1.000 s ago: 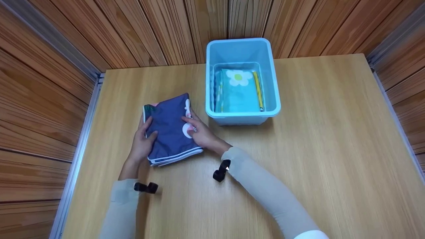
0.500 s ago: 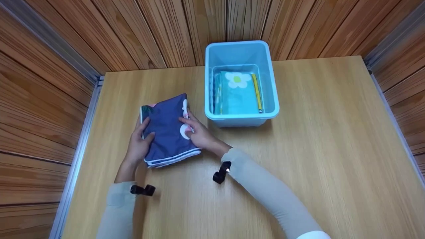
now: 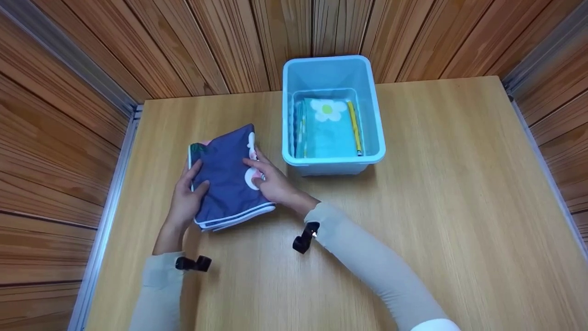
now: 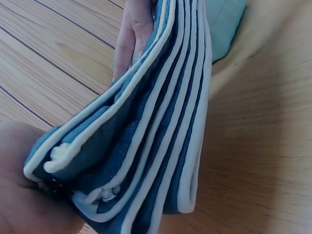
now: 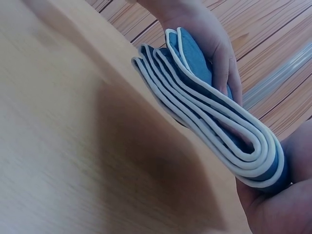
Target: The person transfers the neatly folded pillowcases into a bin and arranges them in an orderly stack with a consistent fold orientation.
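Note:
A folded navy cloth (image 3: 223,172) with white piping is held between the two hands, left of centre in the head view. My left hand (image 3: 184,198) grips its left edge, thumb on top and fingers partly hidden beneath. On the opposite edge my right hand (image 3: 275,186) pinches it, beside a white and pink print. Seen edge-on in the left wrist view, the cloth (image 4: 165,112) shows several stacked layers and small white bits near its fold. The right wrist view has the cloth (image 5: 214,112) raised over its shadow, its rounded folds toward the right hand (image 5: 278,209).
Behind the hands, to the right, a light blue plastic bin (image 3: 379,133) stands near the back wooden wall. Inside it are a folded turquoise cloth (image 3: 326,135) with a white flower and a yellow pencil-like stick (image 3: 354,128). Wood-panelled walls border the wooden table (image 3: 450,197).
Both hands have moved the folded cloth a little to the left in the head view, with their hold on it unchanged. The bin and its contents stay as they were.

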A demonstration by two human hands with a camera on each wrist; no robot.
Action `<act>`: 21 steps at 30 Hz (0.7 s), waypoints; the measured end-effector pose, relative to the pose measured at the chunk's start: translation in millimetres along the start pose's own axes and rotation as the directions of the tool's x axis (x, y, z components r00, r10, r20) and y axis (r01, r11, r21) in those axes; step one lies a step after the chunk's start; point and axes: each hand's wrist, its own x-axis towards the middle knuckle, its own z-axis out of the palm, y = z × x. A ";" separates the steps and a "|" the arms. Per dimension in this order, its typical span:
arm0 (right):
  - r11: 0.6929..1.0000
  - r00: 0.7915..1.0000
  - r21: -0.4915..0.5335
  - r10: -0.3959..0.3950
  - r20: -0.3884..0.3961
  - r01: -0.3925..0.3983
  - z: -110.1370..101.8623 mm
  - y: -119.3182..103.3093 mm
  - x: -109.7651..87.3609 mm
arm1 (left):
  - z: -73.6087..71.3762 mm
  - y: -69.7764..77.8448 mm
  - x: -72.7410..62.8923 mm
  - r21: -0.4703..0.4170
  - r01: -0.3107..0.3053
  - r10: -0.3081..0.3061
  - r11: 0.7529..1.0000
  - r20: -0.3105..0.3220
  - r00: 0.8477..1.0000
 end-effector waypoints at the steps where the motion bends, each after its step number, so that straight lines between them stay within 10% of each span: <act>1: 1.000 1.000 0.005 0.006 -0.002 -0.006 0.1 -1.4 0.2 | -0.6 0.8 -0.5 -0.002 0.000 0.000 1.000 -0.003 1.000; 21: 1.000 1.000 0.029 -0.005 -0.001 0.005 -4.4 -21.9 -6.1 | -9.6 19.7 -4.7 -0.008 -0.007 0.007 1.000 -0.005 1.000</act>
